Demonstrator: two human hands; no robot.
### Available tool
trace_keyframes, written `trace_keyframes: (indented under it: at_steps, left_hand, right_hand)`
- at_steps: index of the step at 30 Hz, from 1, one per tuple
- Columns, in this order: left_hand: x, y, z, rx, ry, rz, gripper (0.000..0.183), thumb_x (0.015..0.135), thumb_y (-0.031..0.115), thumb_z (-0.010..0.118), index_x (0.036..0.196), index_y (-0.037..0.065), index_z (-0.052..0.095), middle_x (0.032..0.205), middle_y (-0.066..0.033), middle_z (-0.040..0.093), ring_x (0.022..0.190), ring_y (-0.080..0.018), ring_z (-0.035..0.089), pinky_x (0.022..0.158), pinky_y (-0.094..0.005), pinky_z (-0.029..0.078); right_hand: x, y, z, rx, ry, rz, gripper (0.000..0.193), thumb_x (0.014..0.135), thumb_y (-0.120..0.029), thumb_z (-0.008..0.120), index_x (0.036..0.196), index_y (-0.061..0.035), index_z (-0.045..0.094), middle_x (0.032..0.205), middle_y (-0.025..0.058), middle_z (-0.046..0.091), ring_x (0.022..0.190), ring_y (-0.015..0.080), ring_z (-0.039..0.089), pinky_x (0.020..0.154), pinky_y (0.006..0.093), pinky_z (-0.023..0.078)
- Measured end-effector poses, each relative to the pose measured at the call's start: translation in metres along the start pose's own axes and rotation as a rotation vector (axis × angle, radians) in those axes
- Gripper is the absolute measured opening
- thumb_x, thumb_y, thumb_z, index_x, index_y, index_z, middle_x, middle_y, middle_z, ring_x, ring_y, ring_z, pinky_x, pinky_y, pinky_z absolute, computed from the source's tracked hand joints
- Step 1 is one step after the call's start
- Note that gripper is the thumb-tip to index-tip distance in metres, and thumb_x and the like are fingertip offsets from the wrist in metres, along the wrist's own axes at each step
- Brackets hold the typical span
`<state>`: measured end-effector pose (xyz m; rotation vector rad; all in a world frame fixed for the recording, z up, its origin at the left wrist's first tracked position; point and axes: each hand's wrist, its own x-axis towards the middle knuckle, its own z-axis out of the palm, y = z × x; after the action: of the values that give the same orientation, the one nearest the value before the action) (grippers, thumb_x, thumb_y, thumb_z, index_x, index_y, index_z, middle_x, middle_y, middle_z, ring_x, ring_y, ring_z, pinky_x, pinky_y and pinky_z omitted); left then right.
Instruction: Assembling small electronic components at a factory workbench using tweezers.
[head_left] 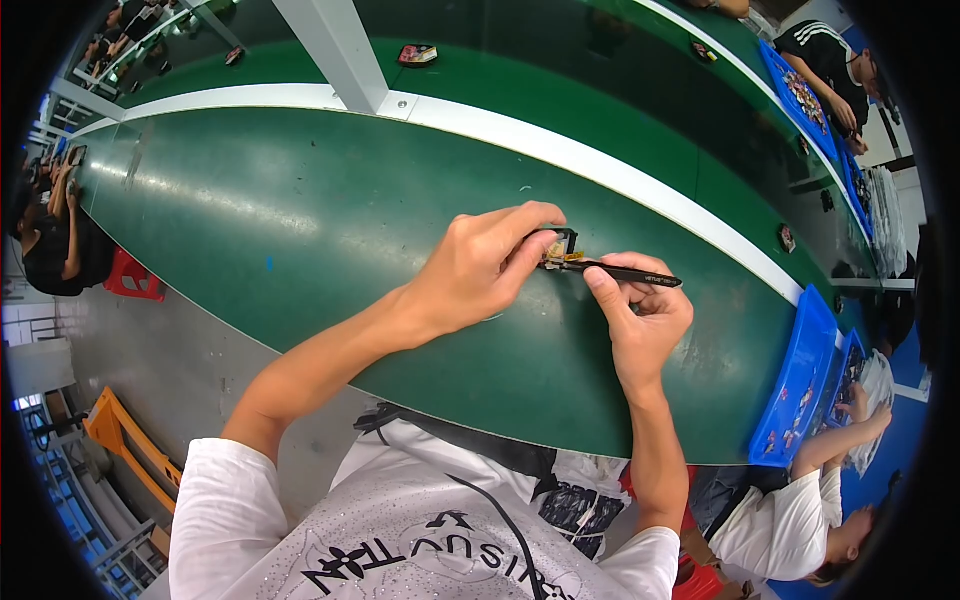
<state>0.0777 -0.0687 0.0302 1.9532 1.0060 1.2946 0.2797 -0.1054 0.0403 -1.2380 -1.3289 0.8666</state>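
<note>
My left hand is closed around a small black-framed part, pinched between thumb and fingers over the green tabletop. Inside the frame show a pale piece and a bit of yellow, too small to name. Black tweezers lie in the grip of my right hand, pointing left. Their tips reach the lower edge of the framed part, close to my left thumb; whether they clasp anything there I cannot tell.
A blue tray with small scattered pieces stands at the table's right end, beside a co-worker in white. Behind the green table run a white rail and a post. Beyond them lies a small red-black item.
</note>
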Motion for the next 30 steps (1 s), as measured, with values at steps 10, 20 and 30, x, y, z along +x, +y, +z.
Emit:
trace_keyframes:
  at_steps: [10, 20, 30]
  left_hand:
    - [-0.002, -0.002, 0.002, -0.043, -0.01, -0.01, 0.024, 0.094, -0.005, 0.064, 0.118, -0.001, 0.063, 0.078, -0.0092, 0.069, 0.056, -0.0089, 0.061, 0.049, -0.0248, 0.048]
    - [-0.002, 0.002, 0.001, -0.024, -0.043, 0.007, 0.025, 0.093, -0.006, 0.063, 0.117, -0.001, 0.063, 0.078, -0.0105, 0.07, 0.058, -0.0124, 0.064, 0.052, -0.026, 0.052]
    - [-0.004, 0.0, 0.001, -0.028, -0.064, -0.022, 0.026, 0.092, -0.007, 0.062, 0.118, -0.001, 0.064, 0.082, -0.0121, 0.072, 0.065, -0.0166, 0.071, 0.059, -0.0277, 0.059]
  right_hand:
    - [0.002, 0.002, 0.002, -0.035, -0.015, -0.052, 0.018, 0.083, -0.001, 0.084, 0.096, 0.0031, 0.073, 0.062, -0.0068, 0.057, 0.05, -0.0018, 0.037, 0.046, 0.0186, 0.022]
    - [0.001, -0.003, 0.001, -0.03, -0.059, 0.032, 0.017, 0.083, 0.0, 0.083, 0.096, 0.0036, 0.073, 0.066, -0.0059, 0.059, 0.052, -0.0024, 0.037, 0.047, 0.0176, 0.024]
    - [0.008, -0.017, -0.004, 0.212, -0.125, 0.362, 0.017, 0.088, 0.002, 0.077, 0.102, 0.0067, 0.068, 0.09, 0.0117, 0.074, 0.078, 0.0105, 0.07, 0.066, 0.0187, 0.053]
